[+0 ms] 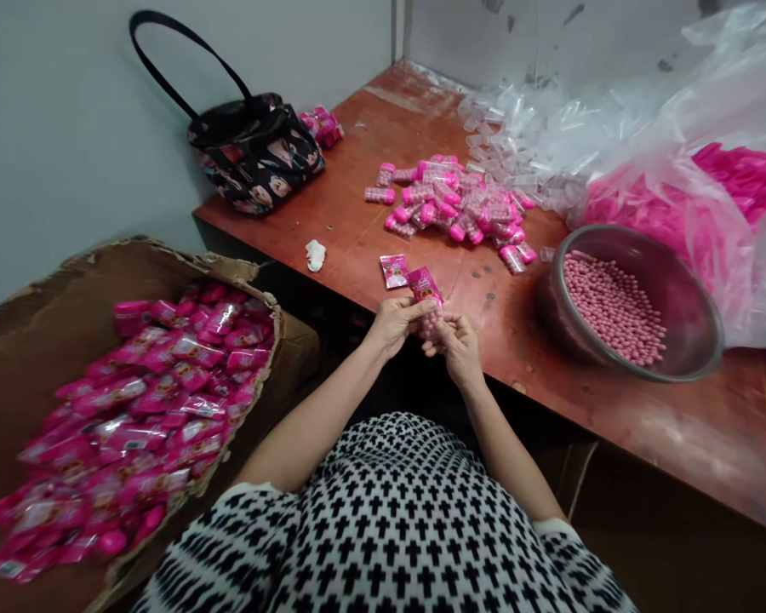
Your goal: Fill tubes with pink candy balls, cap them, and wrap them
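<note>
My left hand (394, 322) and my right hand (458, 345) meet at the near edge of a reddish wooden table (357, 230). Together they pinch a small pink printed packet (425, 286) that stands up between the fingers; a small tube of pink beads (431, 322) seems to sit at its lower end between the fingers. Both hands are closed on it. A second pink packet (394, 271) lies flat on the table just beyond my left hand.
A metal bowl (695, 298) of pink beads stands at the right. Behind lie a heap of filled pink-capped tubes (460, 204), empty clear tubes (523, 128) and plastic bags of pink caps (740, 179). A black handbag (255, 157) sits back left. A cardboard box (51, 298) of pink packets stands left.
</note>
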### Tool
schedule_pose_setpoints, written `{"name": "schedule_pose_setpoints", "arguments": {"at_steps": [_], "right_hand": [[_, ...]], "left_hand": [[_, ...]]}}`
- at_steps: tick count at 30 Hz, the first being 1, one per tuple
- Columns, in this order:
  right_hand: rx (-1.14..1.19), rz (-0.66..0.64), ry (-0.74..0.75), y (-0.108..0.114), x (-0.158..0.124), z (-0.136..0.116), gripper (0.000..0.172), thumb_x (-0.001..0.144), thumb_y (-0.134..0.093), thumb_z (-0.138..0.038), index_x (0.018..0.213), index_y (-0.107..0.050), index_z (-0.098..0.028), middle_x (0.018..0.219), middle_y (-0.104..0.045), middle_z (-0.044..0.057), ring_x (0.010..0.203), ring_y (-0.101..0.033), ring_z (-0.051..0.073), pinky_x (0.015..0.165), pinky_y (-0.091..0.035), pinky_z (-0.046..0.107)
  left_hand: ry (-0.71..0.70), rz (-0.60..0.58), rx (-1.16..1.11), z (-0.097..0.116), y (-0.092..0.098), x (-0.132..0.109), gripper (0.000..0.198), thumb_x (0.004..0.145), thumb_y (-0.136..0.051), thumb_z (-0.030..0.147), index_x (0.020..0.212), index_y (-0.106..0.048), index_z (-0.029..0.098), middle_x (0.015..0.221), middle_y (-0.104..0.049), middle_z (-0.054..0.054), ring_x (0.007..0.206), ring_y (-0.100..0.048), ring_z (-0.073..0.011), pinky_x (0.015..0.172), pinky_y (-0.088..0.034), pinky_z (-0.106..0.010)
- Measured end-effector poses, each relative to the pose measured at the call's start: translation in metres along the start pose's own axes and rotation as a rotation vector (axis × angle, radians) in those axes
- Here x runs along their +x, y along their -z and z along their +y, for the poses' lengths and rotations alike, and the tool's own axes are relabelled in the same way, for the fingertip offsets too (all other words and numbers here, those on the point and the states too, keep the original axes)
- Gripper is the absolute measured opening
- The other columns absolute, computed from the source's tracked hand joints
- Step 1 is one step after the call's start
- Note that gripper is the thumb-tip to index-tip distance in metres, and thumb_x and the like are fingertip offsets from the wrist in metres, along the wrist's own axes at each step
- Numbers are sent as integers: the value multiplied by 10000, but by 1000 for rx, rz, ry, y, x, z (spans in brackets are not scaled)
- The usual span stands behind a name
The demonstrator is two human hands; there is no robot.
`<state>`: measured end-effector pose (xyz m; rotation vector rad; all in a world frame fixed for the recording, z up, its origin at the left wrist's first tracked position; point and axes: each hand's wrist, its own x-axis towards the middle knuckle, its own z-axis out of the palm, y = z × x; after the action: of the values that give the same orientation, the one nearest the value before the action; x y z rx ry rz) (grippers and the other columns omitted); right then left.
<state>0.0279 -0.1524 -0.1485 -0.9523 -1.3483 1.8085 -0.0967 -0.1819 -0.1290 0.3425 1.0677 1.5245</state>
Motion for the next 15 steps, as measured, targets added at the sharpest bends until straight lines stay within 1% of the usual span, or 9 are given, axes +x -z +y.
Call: {"name": "schedule_pose_setpoints", "arguments": {"at_steps": [3,5,7,9,10,12,13,15], "right_hand": [[-109,60,75,2,-1,-5,345,727,-669,-450,863,-477,-198,612,-643,-50,417,-577,88,378,-482,192],[-137,85,107,4,-1,-8,314,725,-681,-417,841,-501,-187,588,-642,-48,404,-572,88,373,-478,189],[-80,81,87,4,-4,-10,305,713,-697,-395,834,-518,-180,572,-644,-43,391,-574,96,364,-478,195],[-3,93,67,1,-7,-9,302,694,-717,-375,830,-537,-175,579,-650,-40,385,-578,101,354,-476,196],[21,88,73,-1,-8,-8,295,692,-720,-366,842,-555,-173,609,-661,-32,422,-606,108,384,-502,207],[56,67,87,-7,-9,-6,297,697,-719,-353,897,-601,-169,751,-695,9,582,-675,129,498,-563,239],[50,50,99,-10,-9,-5,312,675,-740,-327,912,-619,-164,810,-701,25,637,-687,133,548,-577,247],[40,25,118,-16,-8,-5,312,636,-770,-289,884,-633,-159,799,-696,22,642,-683,129,576,-582,252]], "left_hand": [[-11,-19,-45,-4,-2,-2,306,536,-817,298,650,-645,72,586,-631,-45,491,-560,-110,487,-459,-240],[17,-39,-79,-8,-6,-6,314,529,-819,307,624,-633,73,550,-611,-36,463,-546,-111,461,-446,-249],[47,-38,-116,-12,-10,-11,339,505,-827,325,634,-637,75,527,-596,-24,436,-528,-110,429,-421,-251],[35,-20,-163,-13,-11,-15,373,463,-844,326,661,-650,76,562,-613,-28,463,-541,-104,452,-425,-245],[27,-16,-186,-13,-8,-16,383,448,-851,319,671,-656,74,585,-624,-35,490,-552,-99,473,-428,-237],[-2,21,-249,-11,1,-17,389,438,-854,337,648,-650,81,590,-623,-34,512,-558,-89,498,-430,-227],[-17,33,-276,-10,6,-18,403,425,-857,346,647,-650,81,601,-628,-37,526,-565,-90,517,-438,-228],[-22,22,-309,-9,15,-23,440,402,-862,358,671,-660,74,628,-640,-46,552,-580,-96,552,-455,-238]]}}
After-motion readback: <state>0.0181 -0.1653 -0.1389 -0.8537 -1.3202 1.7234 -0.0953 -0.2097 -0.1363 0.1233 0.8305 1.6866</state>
